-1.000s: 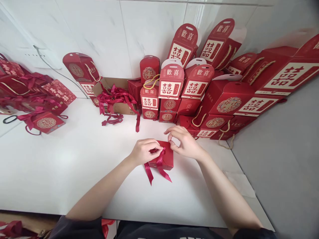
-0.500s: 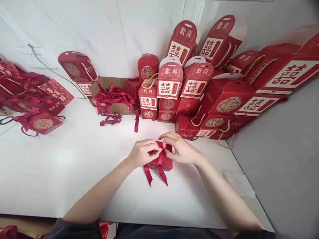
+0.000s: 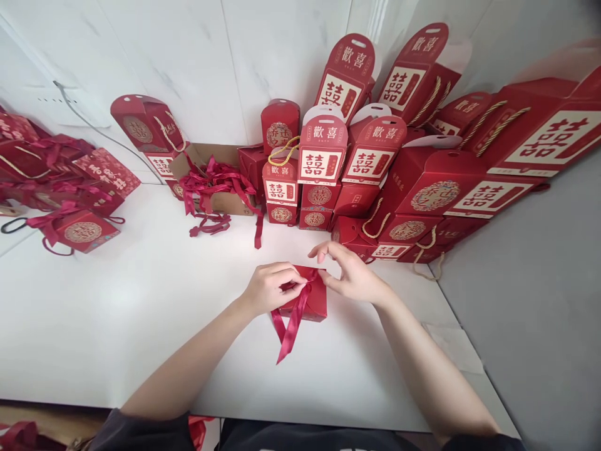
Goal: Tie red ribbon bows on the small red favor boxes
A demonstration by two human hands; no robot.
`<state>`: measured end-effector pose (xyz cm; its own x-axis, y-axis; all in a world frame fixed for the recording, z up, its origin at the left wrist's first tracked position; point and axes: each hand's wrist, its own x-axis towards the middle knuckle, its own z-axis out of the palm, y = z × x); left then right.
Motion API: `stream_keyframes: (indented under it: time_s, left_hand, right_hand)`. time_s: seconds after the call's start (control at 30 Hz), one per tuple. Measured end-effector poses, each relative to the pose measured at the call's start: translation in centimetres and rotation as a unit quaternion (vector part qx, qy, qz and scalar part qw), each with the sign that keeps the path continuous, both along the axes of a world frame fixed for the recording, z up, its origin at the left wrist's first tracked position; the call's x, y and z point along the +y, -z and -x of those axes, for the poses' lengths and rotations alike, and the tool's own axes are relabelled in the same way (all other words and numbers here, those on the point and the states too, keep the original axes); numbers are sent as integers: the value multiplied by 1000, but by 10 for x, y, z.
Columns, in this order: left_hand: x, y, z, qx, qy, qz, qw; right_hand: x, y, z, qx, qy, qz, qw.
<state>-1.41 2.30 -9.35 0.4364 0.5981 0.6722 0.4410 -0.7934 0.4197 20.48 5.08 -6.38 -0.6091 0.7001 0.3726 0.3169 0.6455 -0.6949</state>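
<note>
A small red gift box (image 3: 317, 304) sits on the white table in front of me. A dark-pink satin ribbon (image 3: 292, 322) crosses its top, and two tails hang over the near side onto the table. My left hand (image 3: 273, 288) pinches the ribbon between thumb and fingertips over the middle of the box top. On the other side, my right hand (image 3: 350, 274) is spread at the box's far right corner, its thumb close to the ribbon's upper end. Whether that thumb touches the ribbon I cannot tell.
Stacked red boxes with rope handles (image 3: 422, 181) fill the back right, against the grey wall. A cardboard box of loose ribbons (image 3: 228, 202) stands at the back. More ribboned boxes (image 3: 84, 232) lie at left, beside black-handled scissors (image 3: 13, 225).
My right hand has let go of the ribbon at the centre and moved right, its fingers opening. The ribbon's right tail has swung left. My left hand keeps its pinch.
</note>
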Motion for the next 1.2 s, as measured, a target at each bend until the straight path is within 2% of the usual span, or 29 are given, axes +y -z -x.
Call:
stream_keyframes:
  time_s: [0.1,0.27,0.5,0.83,1.0,1.07,1.1,1.2]
  left_hand:
    - [0,1,1,-1,0,1,1000]
    - [0,1,2,0,-2,8,1000]
    - [-1,0,1,-5,2,19,1000]
    - [-1,-1,2,-10,5,23,1000]
    - [-1,-2,1,-9,6,28,1000]
    - [-1,-2,1,-9,8,31,999]
    - [-1,-2,1,-10,7,31,999]
    - [0,-3,1,-10,6,24,1000]
  right_hand:
    - [-2,4,5,2,-46,25,999]
    - [-3,9,12,23,-19,14,999]
    - [0,5,3,-8,-75,29,997]
    - [0,13,3,69,-8,87,994]
    - [2,3,-10,79,79,13,994]
    - [3,-2,-15,69,98,7,993]
    - [3,-4,-16,59,89,11,994]
    - [2,-4,-15,1,7,16,1000]
